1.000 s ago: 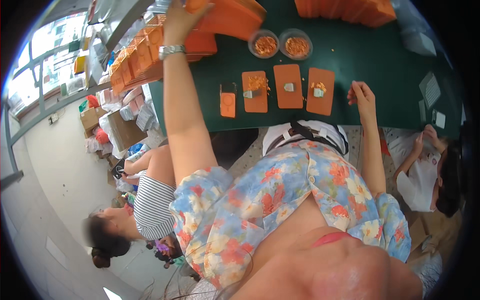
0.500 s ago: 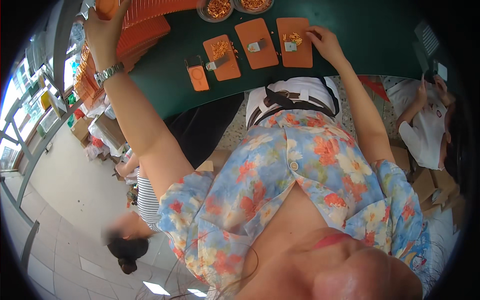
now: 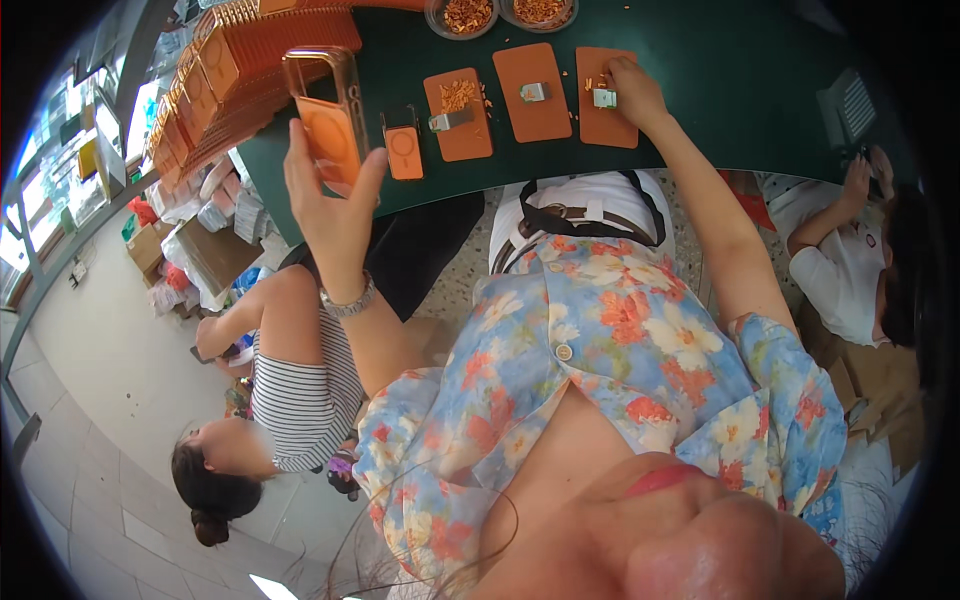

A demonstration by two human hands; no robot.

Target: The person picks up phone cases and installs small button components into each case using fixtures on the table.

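In my left hand (image 3: 335, 225) is a clear phone case (image 3: 332, 130) with an orange back panel, raised above the table's near left side. The thumb and fingers grip its lower edges. My right hand (image 3: 642, 95) is over the rightmost orange pad (image 3: 612, 130), fingers bent together at a few small gold-coloured pieces (image 3: 590, 84). Whether a piece is pinched in them is hidden. A small silver-and-white piece (image 3: 605, 98) lies by the fingertips. Another orange phone case (image 3: 404, 155) lies flat on the table, left of the pads.
Two more orange pads (image 3: 545, 115) lie on the green table (image 3: 720, 110), the left one bearing a gold heap (image 3: 458, 96). Two clear bowls (image 3: 468, 18) of gold pieces stand at the back. Stacked orange cases (image 3: 230, 80) fill the left. People sit at left and right.
My left hand has come back from the stacked cases, rightward and nearer, and now holds a phone case. My right hand has moved inward over the rightmost pad, its fingers at the gold pieces.
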